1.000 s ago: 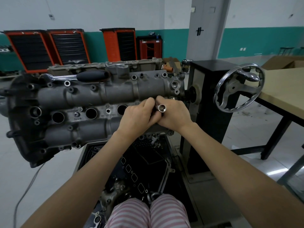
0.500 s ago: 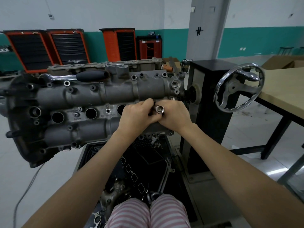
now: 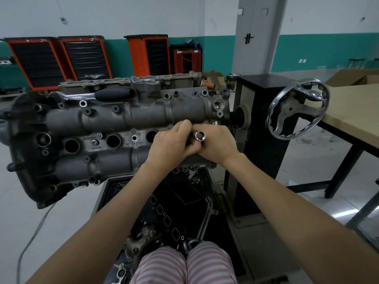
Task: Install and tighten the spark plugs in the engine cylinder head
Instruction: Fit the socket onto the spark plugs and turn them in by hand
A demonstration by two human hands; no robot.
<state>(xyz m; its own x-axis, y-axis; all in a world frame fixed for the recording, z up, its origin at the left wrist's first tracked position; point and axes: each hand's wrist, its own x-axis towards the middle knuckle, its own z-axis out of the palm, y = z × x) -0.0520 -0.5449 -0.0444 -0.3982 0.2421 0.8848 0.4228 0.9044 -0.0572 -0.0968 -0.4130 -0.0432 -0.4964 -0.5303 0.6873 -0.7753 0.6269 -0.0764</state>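
A grey cylinder head (image 3: 114, 128) hangs on a stand in front of me, with three open spark plug wells (image 3: 113, 141) showing in a row. At its right end, a chrome socket (image 3: 200, 136) sticks out toward me with its open end facing the camera. My left hand (image 3: 170, 145) and my right hand (image 3: 217, 143) both curl round this socket from either side. The rightmost well and any spark plug are hidden behind my hands. A ratchet wrench with a black handle (image 3: 114, 94) lies on top of the head.
A chrome handwheel (image 3: 295, 108) sits on the black stand column (image 3: 262, 124) to the right. A wooden table (image 3: 352, 103) stands further right. A black tray with gaskets and parts (image 3: 174, 208) lies below the head. Orange tool cabinets (image 3: 84, 56) line the back wall.
Both hands shifted slightly on the socket, which sits a little lower than a second ago. The cylinder head and wrench have not moved.
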